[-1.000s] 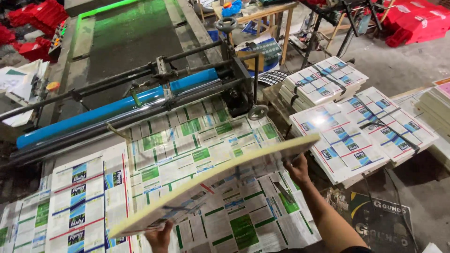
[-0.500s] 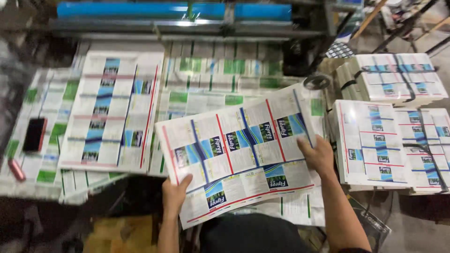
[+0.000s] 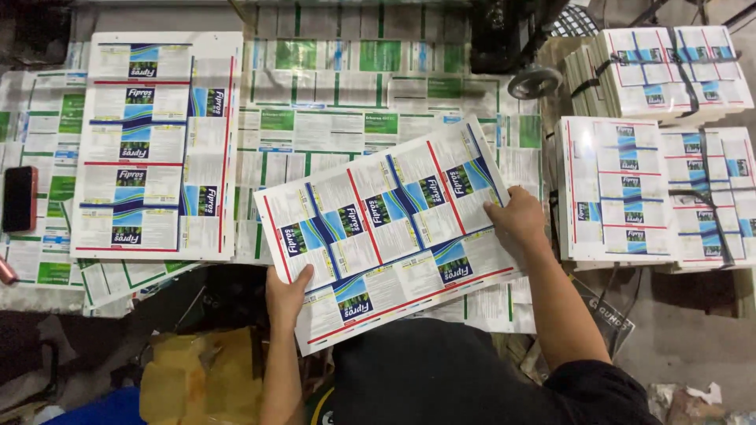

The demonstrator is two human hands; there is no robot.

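While I look down from the head camera, both of my hands hold one large printed sheet [image 3: 390, 236], white with red lines and blue label panels, tilted above the worktop [image 3: 354, 134]. My left hand [image 3: 287, 293] pinches the sheet's near-left edge, thumb on top and the other fingers hidden beneath. My right hand [image 3: 518, 218] grips the right edge, fingers curled over the paper. Under the sheet, the worktop is covered with green-and-white printed sheets [image 3: 331, 130]. Toward the worktop's left side lies a flat stack of matching blue-and-red sheets [image 3: 157, 145], well apart from the held one. A dark phone [image 3: 19, 198] rests at the far left edge. Beyond the worktop's right edge stand strapped bundles of sheets [image 3: 669, 71], with an unstrapped pile [image 3: 610, 189] just beside my right hand. Crumpled brown paper [image 3: 197, 378] sits below my left forearm.
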